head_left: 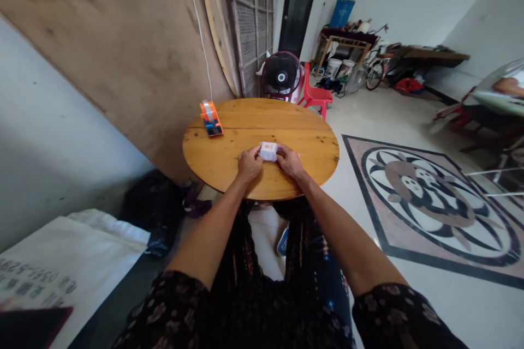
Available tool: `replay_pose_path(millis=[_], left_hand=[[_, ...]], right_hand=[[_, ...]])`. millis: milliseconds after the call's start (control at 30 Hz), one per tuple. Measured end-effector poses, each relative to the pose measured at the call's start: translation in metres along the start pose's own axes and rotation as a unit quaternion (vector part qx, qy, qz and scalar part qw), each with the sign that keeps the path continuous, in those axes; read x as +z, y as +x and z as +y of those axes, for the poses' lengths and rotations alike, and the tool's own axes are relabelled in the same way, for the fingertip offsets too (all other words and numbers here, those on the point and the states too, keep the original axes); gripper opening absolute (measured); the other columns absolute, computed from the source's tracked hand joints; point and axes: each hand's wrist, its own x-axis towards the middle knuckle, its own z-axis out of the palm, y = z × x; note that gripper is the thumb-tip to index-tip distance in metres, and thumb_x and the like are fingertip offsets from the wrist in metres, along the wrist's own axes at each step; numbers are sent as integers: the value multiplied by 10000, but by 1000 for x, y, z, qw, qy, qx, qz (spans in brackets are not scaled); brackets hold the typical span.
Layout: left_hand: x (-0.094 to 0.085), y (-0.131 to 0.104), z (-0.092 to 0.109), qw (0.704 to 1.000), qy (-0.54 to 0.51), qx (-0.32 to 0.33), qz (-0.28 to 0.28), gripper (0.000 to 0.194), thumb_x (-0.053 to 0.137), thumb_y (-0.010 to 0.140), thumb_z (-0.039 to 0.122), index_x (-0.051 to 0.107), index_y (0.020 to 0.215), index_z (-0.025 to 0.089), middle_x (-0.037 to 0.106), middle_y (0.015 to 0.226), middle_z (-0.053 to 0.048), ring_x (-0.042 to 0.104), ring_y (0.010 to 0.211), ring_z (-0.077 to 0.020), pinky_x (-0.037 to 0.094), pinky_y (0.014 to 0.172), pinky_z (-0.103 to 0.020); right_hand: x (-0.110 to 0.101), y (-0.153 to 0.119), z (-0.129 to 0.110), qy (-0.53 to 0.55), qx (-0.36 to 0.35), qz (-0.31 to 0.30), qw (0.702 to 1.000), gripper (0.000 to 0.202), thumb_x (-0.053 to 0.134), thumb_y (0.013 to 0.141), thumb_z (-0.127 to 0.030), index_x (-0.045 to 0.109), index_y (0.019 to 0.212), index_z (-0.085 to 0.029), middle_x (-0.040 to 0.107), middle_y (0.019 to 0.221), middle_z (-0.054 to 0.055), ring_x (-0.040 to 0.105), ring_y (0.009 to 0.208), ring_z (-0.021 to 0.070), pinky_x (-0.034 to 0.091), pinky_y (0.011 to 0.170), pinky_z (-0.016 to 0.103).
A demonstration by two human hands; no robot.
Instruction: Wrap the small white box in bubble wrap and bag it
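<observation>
A small white package with faint reddish print [268, 151] sits on the round wooden table [229, 163], close to its middle. My left hand [249, 163] grips its left end, fingers curled against it. At its right end, my right hand [290, 161] holds it in the same way, thumb and fingers closed on the edge. Toward the table's back left stands an orange tape dispenser [209, 112] with a roll of clear tape, and a dark, blue-edged object [213, 130] lies in front of it.
Behind the table stand a fan [281, 77] and a red plastic chair [316, 95]. A large wooden board [135, 27] leans along the left. Below it are a black bag [153, 202] and a white sack [77, 262]. At the far right, part of a person's arm [508, 86] shows.
</observation>
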Motion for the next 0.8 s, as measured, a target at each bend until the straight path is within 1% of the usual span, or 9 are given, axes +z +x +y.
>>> replay_pose_path(millis=[100,267,600,800], left_hand=[[-1,0,1,1000,1,-2,0,466,517,777,133,640,1224,172,679,1198,-90,610,1109,-237,411,1021,-353],[-2,1,1,1000,-6,0,-4,470,514,776,131,638,1227,173,687,1182,-87,619,1090,-232,418,1011,-347],[1,1,-1,1000,-8,1,1,458,519,787,137,633,1229,155,659,1231,-100,588,1143,-244,394,1048,-376],[-1,1,1,1000,-11,0,-5,457,525,781,128,638,1222,170,666,1225,-83,594,1140,-234,400,1044,-361]], right_hand=[[1,1,1,4,-5,0,1000,418,538,777,-99,624,1170,-211,717,1120,26,646,1091,195,443,1030,375],[2,2,4,6,-3,4,1000,412,539,772,-99,637,1153,-223,719,1114,23,642,1099,205,429,1045,405],[3,1,3,37,-5,8,999,448,530,764,-77,635,1168,-241,732,1079,5,655,1072,184,438,1044,388],[2,0,3,42,-4,2,999,448,532,770,-87,632,1176,-250,726,1094,0,652,1081,177,436,1045,374]])
